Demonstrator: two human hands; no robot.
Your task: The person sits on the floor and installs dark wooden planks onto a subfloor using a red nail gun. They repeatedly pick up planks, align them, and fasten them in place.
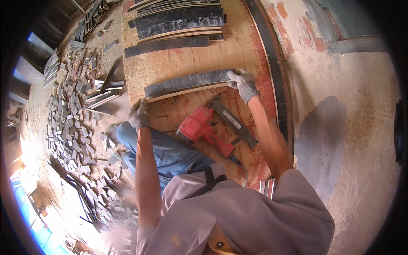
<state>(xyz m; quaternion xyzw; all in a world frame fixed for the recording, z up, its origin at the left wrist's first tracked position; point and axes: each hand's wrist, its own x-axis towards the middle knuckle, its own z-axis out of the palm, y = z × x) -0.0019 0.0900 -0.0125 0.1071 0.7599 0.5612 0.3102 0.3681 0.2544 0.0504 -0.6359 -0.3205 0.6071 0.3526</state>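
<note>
A long dark-faced plywood strip (187,83) with a pale wooden edge lies crosswise in front of me on the worktop (165,68). My right hand (244,85), in a grey knit glove, is closed around its right end. At the left end, my gloved left hand (139,115) pinches the strip's near corner; part of its fingers is hidden. Just nearer than the strip, a red and black nail gun (197,123) rests on its side on the worktop between my forearms. Its long black magazine (233,121) points toward my right arm.
Several dark-faced strips (178,23) are stacked at the worktop's far end. A dark raised edge (278,85) runs along its right side, beside a wall (365,110). Many small offcuts (76,123) litter the floor at left. A hose (245,172) trails from the nail gun.
</note>
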